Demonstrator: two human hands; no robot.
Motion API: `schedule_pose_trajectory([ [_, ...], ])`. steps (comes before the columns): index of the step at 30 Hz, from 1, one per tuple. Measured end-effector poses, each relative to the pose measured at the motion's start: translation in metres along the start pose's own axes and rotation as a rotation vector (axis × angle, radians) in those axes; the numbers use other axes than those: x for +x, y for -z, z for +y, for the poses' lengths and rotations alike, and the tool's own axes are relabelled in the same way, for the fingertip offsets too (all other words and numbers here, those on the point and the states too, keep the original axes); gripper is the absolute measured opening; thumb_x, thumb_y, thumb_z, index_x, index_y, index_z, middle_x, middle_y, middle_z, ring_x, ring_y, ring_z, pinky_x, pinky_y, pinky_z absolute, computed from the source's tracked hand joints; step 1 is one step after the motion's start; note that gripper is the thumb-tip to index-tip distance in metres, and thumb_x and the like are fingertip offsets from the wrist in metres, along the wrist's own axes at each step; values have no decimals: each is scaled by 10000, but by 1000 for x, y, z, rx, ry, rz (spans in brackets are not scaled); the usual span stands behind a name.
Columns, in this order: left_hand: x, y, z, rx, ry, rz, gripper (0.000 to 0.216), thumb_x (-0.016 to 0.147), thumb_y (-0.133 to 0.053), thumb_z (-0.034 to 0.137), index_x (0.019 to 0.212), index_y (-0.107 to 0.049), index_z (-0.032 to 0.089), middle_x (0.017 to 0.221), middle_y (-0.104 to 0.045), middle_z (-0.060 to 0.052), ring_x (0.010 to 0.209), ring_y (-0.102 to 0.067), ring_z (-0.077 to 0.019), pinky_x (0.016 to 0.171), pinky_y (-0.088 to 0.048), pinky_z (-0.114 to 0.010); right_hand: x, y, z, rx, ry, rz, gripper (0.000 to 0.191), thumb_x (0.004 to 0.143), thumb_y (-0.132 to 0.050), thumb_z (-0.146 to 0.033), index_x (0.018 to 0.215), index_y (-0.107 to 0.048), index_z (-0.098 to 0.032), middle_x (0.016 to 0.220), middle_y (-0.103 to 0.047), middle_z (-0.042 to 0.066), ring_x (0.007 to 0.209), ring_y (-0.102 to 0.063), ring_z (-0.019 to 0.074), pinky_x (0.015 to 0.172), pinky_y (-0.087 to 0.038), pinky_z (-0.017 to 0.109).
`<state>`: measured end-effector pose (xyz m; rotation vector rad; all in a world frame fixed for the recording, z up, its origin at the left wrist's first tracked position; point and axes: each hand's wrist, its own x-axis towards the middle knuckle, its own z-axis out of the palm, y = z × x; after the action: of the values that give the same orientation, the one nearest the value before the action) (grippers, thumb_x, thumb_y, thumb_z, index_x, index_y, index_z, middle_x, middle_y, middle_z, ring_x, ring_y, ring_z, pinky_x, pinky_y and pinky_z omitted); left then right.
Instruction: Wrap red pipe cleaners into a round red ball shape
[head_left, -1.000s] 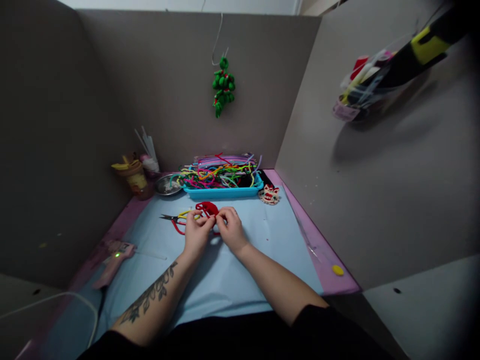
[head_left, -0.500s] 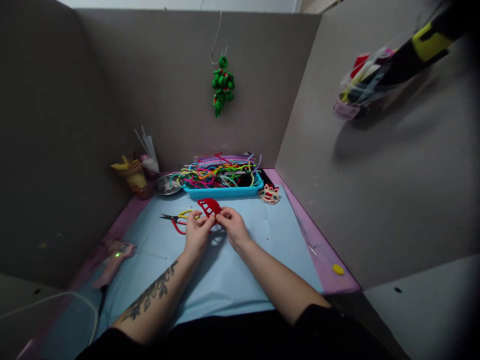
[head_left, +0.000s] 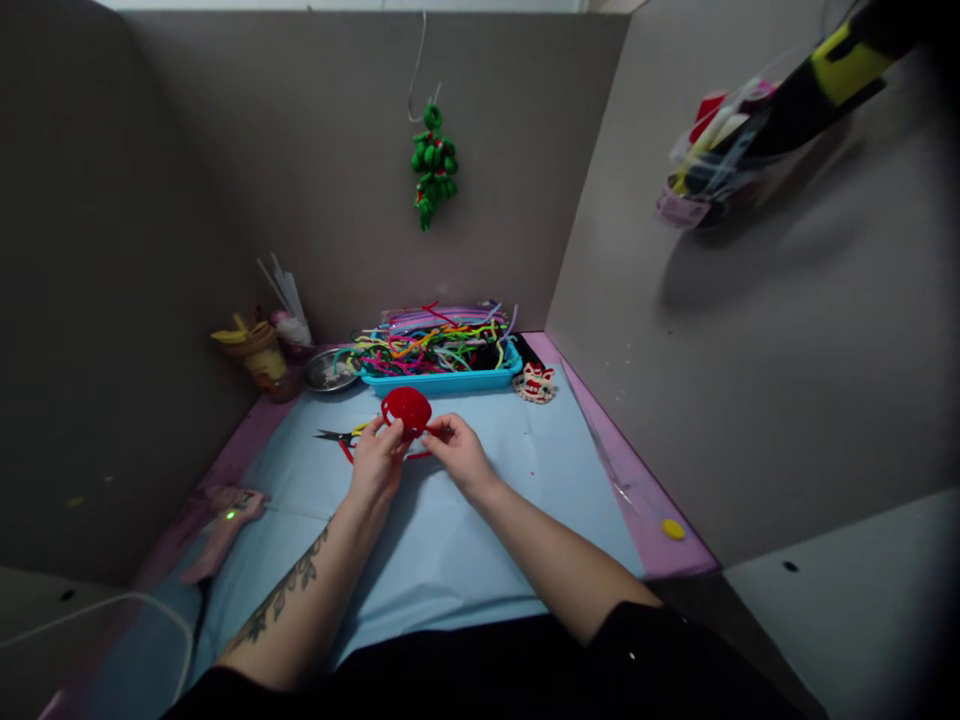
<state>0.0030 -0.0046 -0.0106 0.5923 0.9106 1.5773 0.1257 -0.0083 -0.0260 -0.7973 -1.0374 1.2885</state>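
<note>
A rounded red fuzzy piece (head_left: 407,407), seemingly shaped from pipe cleaners, is held up above the blue sheet (head_left: 480,540). My left hand (head_left: 379,460) pinches its lower left edge between thumb and fingers. At its lower right edge, the fingertips of my right hand (head_left: 459,452) are closed on the same piece. Scissors (head_left: 335,437) with dark blades and red and yellow handles lie just left of my left hand, which partly covers them.
Behind my hands stands a blue tray (head_left: 442,382) heaped with colourful pipe cleaners. A tiger-like face ornament (head_left: 535,383) lies to its right, a metal dish (head_left: 330,371) to its left. A pink glue gun (head_left: 227,530) rests at the left. Green leafy decoration (head_left: 433,165) hangs on the back panel.
The red piece has been turned, so its filled rounded side now faces me instead of its open bars. My left hand has shifted slightly left. The whole view has moved a little.
</note>
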Motion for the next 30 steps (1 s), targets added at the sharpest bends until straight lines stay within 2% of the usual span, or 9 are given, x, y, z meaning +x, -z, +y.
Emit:
schedule_pose_trajectory([
  [5, -1, -2, 2, -20, -2, 5, 478, 518, -827, 246, 877, -527, 145, 733, -673, -1, 647, -636, -111, 698, -491, -260, 0, 1, -1, 17, -76, 10, 267, 663, -678, -439, 733, -587, -198, 603, -540, -36, 523, -459, 94, 540, -424, 237],
  [13, -5, -5, 3, -121, 80, -11, 365, 506, -830, 193, 781, -595, 142, 759, -703, -20, 684, -655, -136, 671, -535, -262, 5, 10, 6, -174, -82, 4, 180, 632, -705, -348, 615, -637, -182, 554, -537, -42, 523, -451, 87, 507, -395, 215],
  [23, -4, -3, -1, -97, 154, -7, 184, 665, -714, 130, 837, -654, 154, 828, -715, -54, 723, -668, -156, 650, -554, -253, 10, 8, 0, -98, -138, 81, 150, 582, -708, -308, 588, -632, -179, 496, -510, -58, 479, -400, 77, 468, -319, 212],
  [28, -4, -2, -3, -39, 143, -21, 132, 695, -699, 157, 817, -652, 171, 877, -706, -72, 797, -671, -179, 677, -560, -269, 10, 8, -5, -34, -160, 38, 196, 545, -749, -335, 622, -652, -183, 544, -562, -40, 511, -439, 84, 472, -329, 210],
  [30, -5, -2, -4, -23, 153, -29, 130, 697, -702, 169, 815, -646, 169, 893, -702, -79, 807, -670, -181, 673, -558, -267, 10, 8, -4, -9, -199, 47, 226, 526, -762, -349, 617, -644, -179, 533, -556, -41, 478, -411, 73, 435, -289, 204],
])
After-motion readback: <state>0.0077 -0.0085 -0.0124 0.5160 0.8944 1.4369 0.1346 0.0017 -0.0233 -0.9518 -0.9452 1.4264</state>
